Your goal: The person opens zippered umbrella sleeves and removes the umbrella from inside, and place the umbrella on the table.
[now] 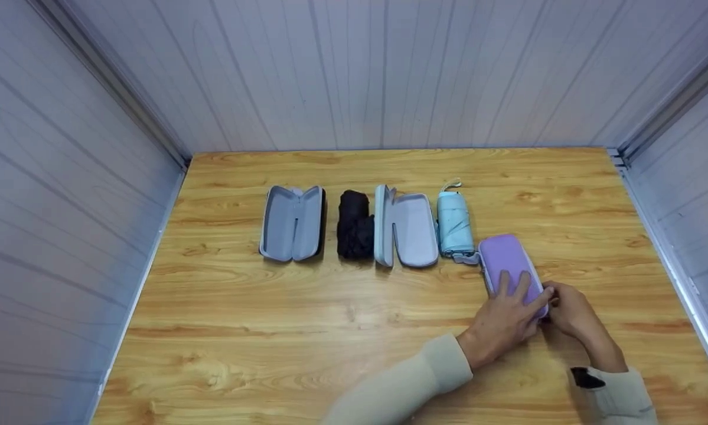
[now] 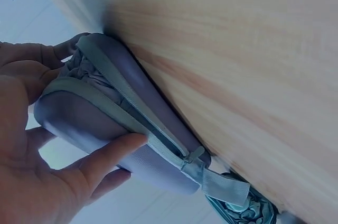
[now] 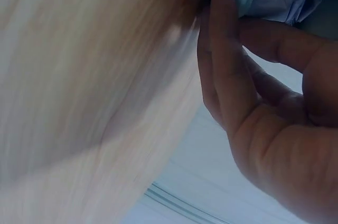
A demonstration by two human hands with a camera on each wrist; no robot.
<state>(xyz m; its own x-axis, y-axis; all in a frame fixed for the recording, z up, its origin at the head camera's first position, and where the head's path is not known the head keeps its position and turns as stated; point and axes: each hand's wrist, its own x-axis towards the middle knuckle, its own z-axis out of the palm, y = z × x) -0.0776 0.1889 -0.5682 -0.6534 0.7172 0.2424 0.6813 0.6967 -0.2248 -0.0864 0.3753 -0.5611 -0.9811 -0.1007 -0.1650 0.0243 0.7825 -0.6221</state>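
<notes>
A purple zip case (image 1: pixel 507 260) lies at a slant on the right part of the table. In the left wrist view, its zip is open at the near end, and crumpled fabric (image 2: pixel 95 78) shows between the two shells. My left hand (image 1: pixel 503 321) holds the case, fingers spread over the top shell and thumb on the zip side. At the near right corner, my right hand (image 1: pixel 575 310) pinches the case's edge, close to the tabletop. The zip pull (image 2: pixel 194 155) and a grey strap (image 2: pixel 227 186) are at the far end.
Left of the case stands a light blue folded umbrella (image 1: pixel 454 223). Further left are an open pale case (image 1: pixel 416 230), a black folded bundle (image 1: pixel 354 227) and an open grey-lined case (image 1: pixel 280 227). White panel walls (image 1: pixel 354 71) enclose the wooden table (image 1: pixel 306 348).
</notes>
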